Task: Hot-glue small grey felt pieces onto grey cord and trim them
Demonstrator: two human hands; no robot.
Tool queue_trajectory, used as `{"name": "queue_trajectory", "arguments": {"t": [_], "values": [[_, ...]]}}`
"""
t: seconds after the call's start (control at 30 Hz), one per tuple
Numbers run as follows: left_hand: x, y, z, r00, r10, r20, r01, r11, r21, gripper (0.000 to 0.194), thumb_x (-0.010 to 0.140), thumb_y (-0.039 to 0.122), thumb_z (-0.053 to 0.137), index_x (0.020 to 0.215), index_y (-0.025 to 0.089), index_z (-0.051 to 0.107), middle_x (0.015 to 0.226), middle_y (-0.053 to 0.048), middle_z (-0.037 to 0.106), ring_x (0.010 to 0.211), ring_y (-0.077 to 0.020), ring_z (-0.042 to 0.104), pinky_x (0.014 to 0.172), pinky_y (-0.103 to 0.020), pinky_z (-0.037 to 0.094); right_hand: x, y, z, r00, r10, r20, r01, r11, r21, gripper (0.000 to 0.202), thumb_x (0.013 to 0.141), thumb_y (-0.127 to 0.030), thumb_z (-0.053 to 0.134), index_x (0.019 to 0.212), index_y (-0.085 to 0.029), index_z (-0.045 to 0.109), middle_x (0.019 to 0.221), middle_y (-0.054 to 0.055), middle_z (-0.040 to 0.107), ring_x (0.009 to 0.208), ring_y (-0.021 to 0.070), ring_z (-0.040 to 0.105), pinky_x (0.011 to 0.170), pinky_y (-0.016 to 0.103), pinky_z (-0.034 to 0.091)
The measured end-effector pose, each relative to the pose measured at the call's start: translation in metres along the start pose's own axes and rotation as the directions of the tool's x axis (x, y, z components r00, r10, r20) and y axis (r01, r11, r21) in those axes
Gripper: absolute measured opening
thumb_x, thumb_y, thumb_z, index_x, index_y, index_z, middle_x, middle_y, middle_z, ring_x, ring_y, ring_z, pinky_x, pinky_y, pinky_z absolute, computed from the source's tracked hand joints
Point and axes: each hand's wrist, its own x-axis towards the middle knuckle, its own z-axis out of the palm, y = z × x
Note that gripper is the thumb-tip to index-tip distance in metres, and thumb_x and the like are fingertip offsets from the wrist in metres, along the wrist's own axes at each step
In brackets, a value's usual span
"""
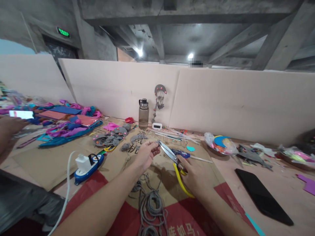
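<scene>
My right hand (pixel 189 172) is closed around the yellow handles of a pair of scissors (pixel 169 153), whose metal blades point up and left. The blade tips meet the fingertips of my left hand (pixel 147 153), which is pinched on a small grey piece (pixel 158 142), too small to make out well. Coils of grey cord (pixel 154 203) lie below, between my forearms. A blue-handled screwdriver (pixel 181 153) rests behind the scissors on the brown cardboard (pixel 204 157).
A bottle (pixel 143 114) stands by the white partition (pixel 110 88). At left are a power strip (pixel 90 170), coloured felt (pixel 66 109) and another person's hand (pixel 10 127) near a lit phone. A black phone (pixel 263 196) lies at right, beyond it bagged scraps (pixel 295 154).
</scene>
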Motion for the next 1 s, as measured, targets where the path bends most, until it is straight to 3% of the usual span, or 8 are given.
{"name": "queue_trajectory", "arguments": {"t": [0.53, 1.0], "values": [[-0.0002, -0.0016, 0.0000, 0.999, -0.044, -0.015, 0.043, 0.999, -0.011, 0.020, 0.067, 0.004, 0.063, 0.086, 0.009, 0.061, 0.065, -0.002, 0.061, 0.056, -0.0076, 0.056, 0.058, -0.020, 0.049, -0.0008, -0.0002, -0.0015, 1.000, -0.011, -0.013, 0.010, 0.998, -0.070, 0.036, 0.087, -0.024, 0.042, 0.121, -0.027, 0.055, 0.101, 0.007, 0.065, 0.082, 0.0194, 0.063, 0.060, 0.026, 0.040], [-0.0017, -0.0044, -0.0002, 0.993, -0.113, -0.044, 0.111, 0.993, -0.035, 0.015, 0.068, 0.003, 0.063, 0.081, 0.010, 0.060, 0.060, -0.001, 0.059, 0.053, -0.0078, 0.056, 0.054, -0.020, 0.049, 0.0002, 0.0019, 0.0033, 0.999, 0.017, 0.028, -0.014, 0.993, -0.114, 0.035, 0.089, -0.027, 0.042, 0.121, -0.028, 0.054, 0.104, 0.007, 0.063, 0.081, 0.0182, 0.062, 0.058, 0.026, 0.037]]}}
